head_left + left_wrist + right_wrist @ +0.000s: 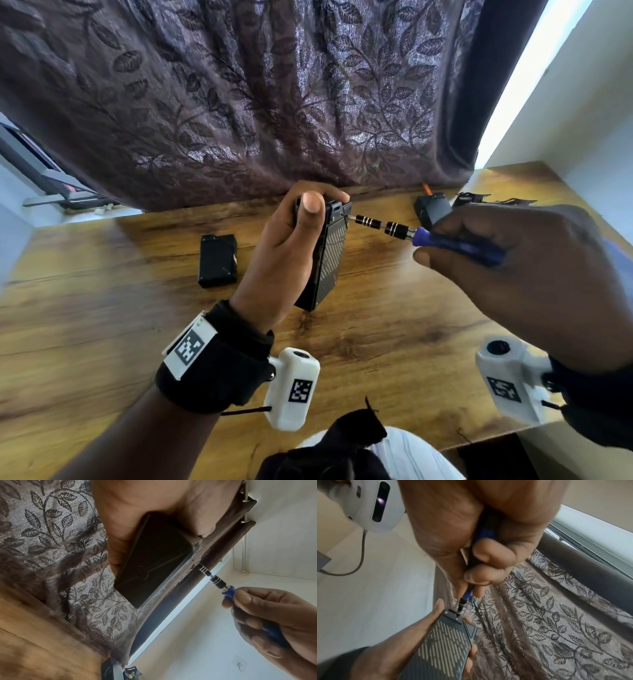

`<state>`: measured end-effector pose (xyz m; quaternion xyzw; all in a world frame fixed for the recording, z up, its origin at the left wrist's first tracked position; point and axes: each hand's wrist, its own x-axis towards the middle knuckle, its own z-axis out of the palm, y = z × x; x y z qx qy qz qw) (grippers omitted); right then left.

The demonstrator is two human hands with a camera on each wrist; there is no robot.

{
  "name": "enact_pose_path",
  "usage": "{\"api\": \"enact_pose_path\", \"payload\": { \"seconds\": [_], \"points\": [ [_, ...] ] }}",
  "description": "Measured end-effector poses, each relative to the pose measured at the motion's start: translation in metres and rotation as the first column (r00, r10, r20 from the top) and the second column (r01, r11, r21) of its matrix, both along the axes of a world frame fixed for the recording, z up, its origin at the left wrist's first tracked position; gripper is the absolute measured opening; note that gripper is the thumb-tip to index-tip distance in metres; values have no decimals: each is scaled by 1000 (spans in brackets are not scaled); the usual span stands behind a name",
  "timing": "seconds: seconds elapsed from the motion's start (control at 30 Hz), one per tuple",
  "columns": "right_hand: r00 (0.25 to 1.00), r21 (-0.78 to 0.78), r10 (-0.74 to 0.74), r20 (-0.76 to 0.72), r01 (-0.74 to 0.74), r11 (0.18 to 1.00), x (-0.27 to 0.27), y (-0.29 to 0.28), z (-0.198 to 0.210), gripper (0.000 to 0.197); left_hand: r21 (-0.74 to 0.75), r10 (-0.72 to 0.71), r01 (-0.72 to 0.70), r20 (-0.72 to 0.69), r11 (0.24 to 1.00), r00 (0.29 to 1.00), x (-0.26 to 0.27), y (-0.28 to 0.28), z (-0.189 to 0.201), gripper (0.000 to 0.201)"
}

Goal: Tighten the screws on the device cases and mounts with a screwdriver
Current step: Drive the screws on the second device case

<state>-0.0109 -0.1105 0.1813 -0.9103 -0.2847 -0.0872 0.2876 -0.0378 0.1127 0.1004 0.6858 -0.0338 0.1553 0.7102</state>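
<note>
black ribbed device case (329, 253) looked rigid and light, gripped edgewise in my left hand (291, 246). my right hand (513, 260) curled around the blue screwdriver (445, 241), tip at a top screw.

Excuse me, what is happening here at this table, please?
A person is working on a screw. The left hand holds a flat black device case with a striped face upright above the wooden table. The right hand grips a blue-handled screwdriver with a black banded shaft, and its tip sits on a small screw near the top end of the case. Another black case lies on the table, apart from the hands.
</note>
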Motion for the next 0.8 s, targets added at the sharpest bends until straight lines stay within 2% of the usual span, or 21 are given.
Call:
{"api": "enact_pose_path", "payload": {
  "seconds": [0.1,0.23,0.47,0.53,0.7,0.8],
  "points": [
    [975,57,27,-220,-15,998,0,0,4,21,35,-20,19,35,999,999,0,1,1,66],
    [938,91,63,-340,-34,995,3,0,5,20,62,-14,11,58,998,998,1,0,-2,71],
    [789,252,122,-603,43,967,11,-4,-5,38,91,-31,28,31,995,999,0,3,-8,69],
    [782,257,132,-609,38,966,10,-3,-7,34,79,-42,41,19,996,999,0,3,-9,69],
    [922,137,89,-378,-40,990,6,4,-9,14,-3,-18,18,-41,1000,999,2,8,-10,62],
    [945,137,73,-319,-30,990,6,1,-4,8,-74,12,-19,-86,997,996,1,10,-10,63]
  ]
}}
